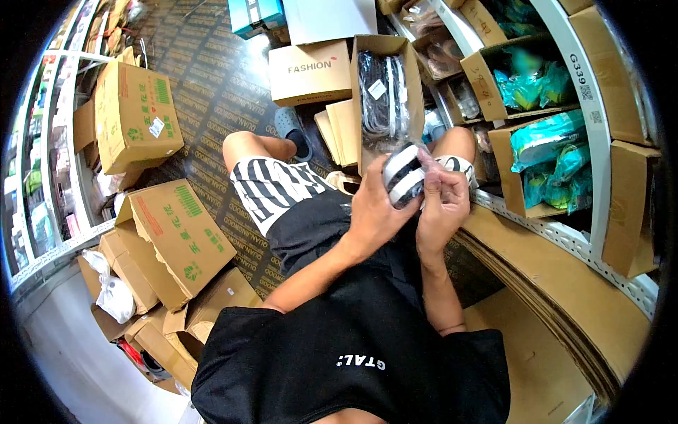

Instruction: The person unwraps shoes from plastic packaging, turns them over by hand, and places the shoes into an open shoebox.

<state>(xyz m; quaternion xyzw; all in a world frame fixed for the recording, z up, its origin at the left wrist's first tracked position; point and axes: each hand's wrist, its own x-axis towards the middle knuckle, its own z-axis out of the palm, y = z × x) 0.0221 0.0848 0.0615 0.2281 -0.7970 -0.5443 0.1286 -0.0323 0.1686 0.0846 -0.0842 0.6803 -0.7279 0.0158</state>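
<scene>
A black-and-white striped item [405, 175] in clear plastic is held up in front of my lap. My left hand [376, 205] wraps round its left side with the fingers closed on it. On the other side, my right hand [443, 205] pinches the clear plastic at its edge. Just beyond my hands stands an open cardboard box [411, 92] with dark and white striped items [381, 85] in clear wrapping, and a small white label lies on them.
A closed FASHION box [311, 71] and upright cardboard pieces [339, 131] are beside the open box. Shelves with boxes of teal-wrapped items [554, 152] rise at the right. Large cartons [187, 237] stand at the left, and flat cardboard [565, 283] leans at the lower right.
</scene>
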